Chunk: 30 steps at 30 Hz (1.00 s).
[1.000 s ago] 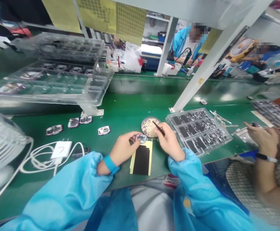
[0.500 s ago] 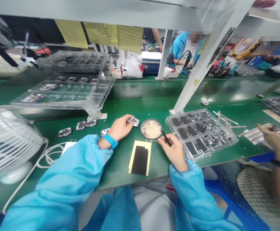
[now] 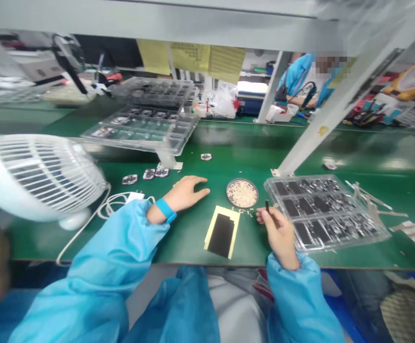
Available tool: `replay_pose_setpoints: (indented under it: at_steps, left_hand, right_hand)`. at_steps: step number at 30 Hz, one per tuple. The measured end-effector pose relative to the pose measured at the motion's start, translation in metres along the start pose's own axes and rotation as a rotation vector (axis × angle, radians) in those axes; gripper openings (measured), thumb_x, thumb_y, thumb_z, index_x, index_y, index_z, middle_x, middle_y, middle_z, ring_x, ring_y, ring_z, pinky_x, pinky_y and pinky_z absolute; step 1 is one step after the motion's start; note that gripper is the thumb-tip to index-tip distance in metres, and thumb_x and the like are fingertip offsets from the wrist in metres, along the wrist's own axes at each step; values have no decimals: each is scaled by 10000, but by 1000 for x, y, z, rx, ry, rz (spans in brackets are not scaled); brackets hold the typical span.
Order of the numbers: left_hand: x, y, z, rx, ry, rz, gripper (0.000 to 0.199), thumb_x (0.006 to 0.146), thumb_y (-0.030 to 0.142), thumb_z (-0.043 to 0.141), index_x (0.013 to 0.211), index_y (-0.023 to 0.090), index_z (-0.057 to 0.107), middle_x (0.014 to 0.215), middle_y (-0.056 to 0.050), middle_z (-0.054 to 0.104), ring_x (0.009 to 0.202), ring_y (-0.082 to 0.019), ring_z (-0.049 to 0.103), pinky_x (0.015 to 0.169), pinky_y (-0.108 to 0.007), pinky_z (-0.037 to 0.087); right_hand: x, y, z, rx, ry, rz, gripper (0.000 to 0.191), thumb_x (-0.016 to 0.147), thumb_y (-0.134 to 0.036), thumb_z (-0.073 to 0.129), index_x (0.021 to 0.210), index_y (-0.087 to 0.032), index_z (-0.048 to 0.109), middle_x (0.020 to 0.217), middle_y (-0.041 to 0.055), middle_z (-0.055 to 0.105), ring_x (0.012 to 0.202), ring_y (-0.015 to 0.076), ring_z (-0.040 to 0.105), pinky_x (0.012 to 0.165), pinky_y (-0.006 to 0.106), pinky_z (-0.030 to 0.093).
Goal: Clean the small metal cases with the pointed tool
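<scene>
Dark slim tool is in the right hand, just beside the dish, with one end poking up past the fingers. Lower end is hidden in the grip, so can't say if it's tweezers or a pick.

Big to small: green surface runs across the whole station. White fan at the left. Clear tray with a few filled pockets is propped above the surface, back left. Second clear tray, loaded with black and silvery pieces, sits just right of the right hand. Yellow sheet with a black rectangle on it lies between the hands, nearer the body. Round dish of pale bits is beyond it, a few loose bits spilled by its near edge. Three framed parts lie in a row past the left wrist; single framed part is farther out, ahead of the left hand.

Left hand: empty, thumb and fingers spread apart, over bare surface. Right hand: fingers closed round the tool.

Step, my read: between pieces, no part gripped. Any pick from here calls for a light left-hand pinch on a part's frame, tool held steady and clear of the dish.
</scene>
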<state>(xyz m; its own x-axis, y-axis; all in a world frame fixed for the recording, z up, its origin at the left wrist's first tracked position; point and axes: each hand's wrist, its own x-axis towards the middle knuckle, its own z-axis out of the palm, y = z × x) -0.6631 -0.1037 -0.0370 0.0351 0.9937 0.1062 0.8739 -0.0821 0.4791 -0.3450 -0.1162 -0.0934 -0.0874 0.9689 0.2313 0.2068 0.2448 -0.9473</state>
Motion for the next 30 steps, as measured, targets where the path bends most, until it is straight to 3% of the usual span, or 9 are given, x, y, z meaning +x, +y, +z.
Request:
replay_pose_setpoints:
  at_steps: [5,9,11,14,18,21,24,27,30]
  left_hand:
    - [-52,-16,-24,1,136,-79,348,923,413,587,1187,223,712,1198,-54,736,1169,-248,623,1039,-367,461]
    - [-70,-41,-49,84,196,-184,309,940,400,552,1117,238,747,1138,-52,754,1144,-270,629,1026,-388,460]
    - [-65,-59,-64,148,193,-255,313,926,392,562,1100,223,759,1140,-88,749,1156,-317,617,1016,-435,458]
    - [-36,-89,-87,247,167,-391,315,912,368,572,1091,186,757,1171,-160,722,1189,-391,584,992,-529,443]
    - [11,-111,-108,336,99,-518,380,923,399,600,1174,124,680,1248,-175,664,1216,-349,568,1010,-569,419]
    - [21,-102,-105,378,45,-475,352,921,391,596,1120,118,694,1204,-190,674,1216,-371,560,1012,-576,396]
    - [3,-82,-84,375,-46,-298,291,869,415,638,1005,179,741,1099,-172,712,1158,-392,588,982,-517,414]
    - [-18,-67,-56,347,-123,-112,454,763,462,754,1163,254,699,1202,-118,676,1149,-345,596,954,-413,448]
    - [-25,-61,-34,336,-133,-20,388,836,377,695,1196,235,666,1213,-126,649,1120,-328,608,924,-392,461]
  right_hand:
    - [0,4,-1,-81,48,46,304,859,-476,699,923,-183,745,892,73,728,799,226,680,785,365,547]
    - [-1,0,0,-158,150,2,381,862,-533,667,891,-162,745,869,75,714,746,214,646,750,349,508]
    - [-3,-1,0,-213,225,-56,418,890,-556,621,883,-156,742,838,64,690,727,201,613,735,333,471]
    - [-4,-1,1,-318,312,-75,480,909,-596,572,885,-152,752,723,36,632,631,181,543,636,310,412]
    - [-3,3,2,-376,241,-29,467,868,-605,624,905,-159,760,742,50,679,665,207,597,636,309,440]
    - [-3,4,3,-373,207,-46,420,817,-582,696,853,-167,748,766,57,715,680,219,629,642,310,476]
    - [-3,2,5,-388,152,-48,393,823,-560,701,769,-171,721,649,27,664,575,186,581,525,281,430]
    - [-2,-1,6,-324,155,7,394,855,-547,675,761,-166,698,580,8,610,507,155,544,469,263,408]
    - [0,-4,7,-100,160,92,383,872,-543,662,881,-161,681,624,15,643,482,144,564,461,261,465]
